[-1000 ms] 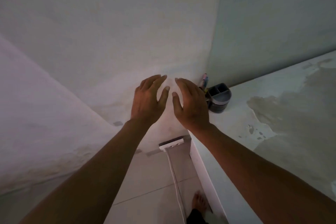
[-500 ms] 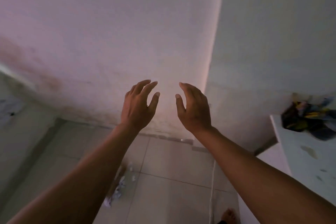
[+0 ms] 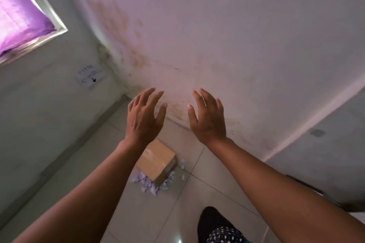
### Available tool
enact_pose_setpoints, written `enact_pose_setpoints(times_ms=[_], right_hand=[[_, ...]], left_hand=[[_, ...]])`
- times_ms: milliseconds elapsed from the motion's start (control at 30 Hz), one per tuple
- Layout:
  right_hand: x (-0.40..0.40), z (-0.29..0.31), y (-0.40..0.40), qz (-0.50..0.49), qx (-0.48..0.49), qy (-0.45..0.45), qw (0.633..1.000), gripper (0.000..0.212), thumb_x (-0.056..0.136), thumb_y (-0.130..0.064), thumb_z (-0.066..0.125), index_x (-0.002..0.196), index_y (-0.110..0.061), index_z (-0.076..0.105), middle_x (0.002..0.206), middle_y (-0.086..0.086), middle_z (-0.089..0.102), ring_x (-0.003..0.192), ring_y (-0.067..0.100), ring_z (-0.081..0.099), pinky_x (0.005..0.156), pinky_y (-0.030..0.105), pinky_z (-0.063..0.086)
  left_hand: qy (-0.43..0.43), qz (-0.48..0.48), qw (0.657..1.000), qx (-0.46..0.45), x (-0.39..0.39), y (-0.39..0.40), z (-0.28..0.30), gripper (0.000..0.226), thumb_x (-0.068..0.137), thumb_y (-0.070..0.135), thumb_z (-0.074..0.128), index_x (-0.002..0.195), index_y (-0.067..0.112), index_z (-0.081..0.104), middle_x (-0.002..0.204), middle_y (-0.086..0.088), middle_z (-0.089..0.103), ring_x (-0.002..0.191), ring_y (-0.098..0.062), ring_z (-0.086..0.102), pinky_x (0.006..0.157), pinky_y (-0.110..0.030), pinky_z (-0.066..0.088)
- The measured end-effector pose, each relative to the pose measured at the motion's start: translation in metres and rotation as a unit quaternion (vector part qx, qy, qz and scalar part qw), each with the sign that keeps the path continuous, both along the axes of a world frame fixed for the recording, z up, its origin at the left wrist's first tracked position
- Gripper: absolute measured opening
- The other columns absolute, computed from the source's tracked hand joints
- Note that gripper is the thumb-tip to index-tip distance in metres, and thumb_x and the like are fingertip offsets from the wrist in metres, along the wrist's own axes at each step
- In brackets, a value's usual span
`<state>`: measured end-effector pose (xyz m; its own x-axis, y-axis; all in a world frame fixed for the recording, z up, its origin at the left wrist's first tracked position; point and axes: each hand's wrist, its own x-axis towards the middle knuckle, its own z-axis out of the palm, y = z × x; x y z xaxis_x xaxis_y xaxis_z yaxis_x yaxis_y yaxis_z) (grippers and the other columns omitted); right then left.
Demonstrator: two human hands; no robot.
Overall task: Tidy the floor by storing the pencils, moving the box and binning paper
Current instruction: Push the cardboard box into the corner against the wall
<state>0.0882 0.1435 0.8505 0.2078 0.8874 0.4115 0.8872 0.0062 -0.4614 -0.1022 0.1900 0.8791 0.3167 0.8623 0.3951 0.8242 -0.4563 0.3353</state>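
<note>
Both my hands are empty, left hand (image 3: 143,117) and right hand (image 3: 207,117) held up with fingers loosely spread, but the view has swung off the counter with the pencil cup and down into a corner. So now the taped cardboard box (image 3: 157,161) sits on the tiled floor (image 3: 197,199) right below my left wrist, with crumpled paper scraps (image 3: 147,183) touching its near edges, meaning box and paper are probably next. Stained wall (image 3: 217,35) ahead, purple-curtained window (image 3: 21,17) upper left; no pencils or bin visible.
</note>
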Motion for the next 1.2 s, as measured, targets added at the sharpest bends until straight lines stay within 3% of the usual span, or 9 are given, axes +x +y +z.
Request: enact_pose_setpoints(times_ms=[200, 533, 767, 933, 1200], right_hand=[[-0.053, -0.023, 0.065, 0.026, -0.004, 0.001, 1.000, 0.044, 0.101, -0.036, 0.042, 0.141, -0.017, 0.047, 0.147, 0.007, 0.046, 0.138, 0.023, 0.040, 0.115, 0.054, 0.028], [-0.118, -0.042, 0.154, -0.023, -0.058, 0.018, 0.998, 0.046, 0.102, -0.037, 0.037, 0.143, -0.018, 0.043, 0.150, 0.006, 0.042, 0.142, 0.021, 0.033, 0.117, 0.054, 0.023], [-0.166, -0.072, 0.186, -0.134, -0.070, 0.039, 0.988, 0.046, 0.102, -0.037, 0.038, 0.144, -0.018, 0.042, 0.151, 0.006, 0.042, 0.141, 0.022, 0.035, 0.117, 0.052, 0.024], [-0.213, -0.107, 0.181, -0.250, -0.070, 0.036, 0.965, 0.046, 0.100, -0.035, 0.044, 0.141, -0.014, 0.047, 0.144, 0.010, 0.049, 0.135, 0.026, 0.043, 0.110, 0.053, 0.035], [-0.282, -0.188, 0.153, -0.369, -0.118, 0.100, 0.917, 0.055, 0.097, -0.044, 0.044, 0.144, -0.015, 0.042, 0.145, 0.011, 0.048, 0.134, 0.028, 0.044, 0.107, 0.047, 0.041]], left_hand=[[0.014, 0.019, 1.000, -0.012, -0.056, 0.064, -0.023, 0.045, 0.099, 0.040, 0.054, 0.141, 0.024, 0.051, 0.148, -0.005, 0.048, 0.136, -0.024, 0.045, 0.112, -0.046, 0.035], [0.017, -0.027, 0.998, -0.052, -0.112, 0.171, -0.041, 0.049, 0.097, 0.042, 0.048, 0.143, 0.024, 0.048, 0.147, -0.004, 0.049, 0.136, -0.023, 0.044, 0.111, -0.047, 0.035], [0.028, -0.122, 0.989, -0.082, -0.149, 0.237, -0.073, 0.045, 0.098, 0.036, 0.053, 0.141, 0.023, 0.050, 0.145, -0.004, 0.051, 0.133, -0.025, 0.046, 0.108, -0.046, 0.038], [0.045, -0.229, 0.964, -0.124, -0.184, 0.268, -0.109, 0.052, 0.096, 0.044, 0.045, 0.143, 0.023, 0.049, 0.148, -0.004, 0.048, 0.134, -0.026, 0.043, 0.107, -0.046, 0.039], [0.078, -0.309, 0.930, -0.182, -0.228, 0.269, -0.197, 0.064, 0.098, 0.047, 0.050, 0.154, 0.024, 0.030, 0.158, -0.003, 0.035, 0.144, -0.024, 0.032, 0.114, -0.047, 0.033]])
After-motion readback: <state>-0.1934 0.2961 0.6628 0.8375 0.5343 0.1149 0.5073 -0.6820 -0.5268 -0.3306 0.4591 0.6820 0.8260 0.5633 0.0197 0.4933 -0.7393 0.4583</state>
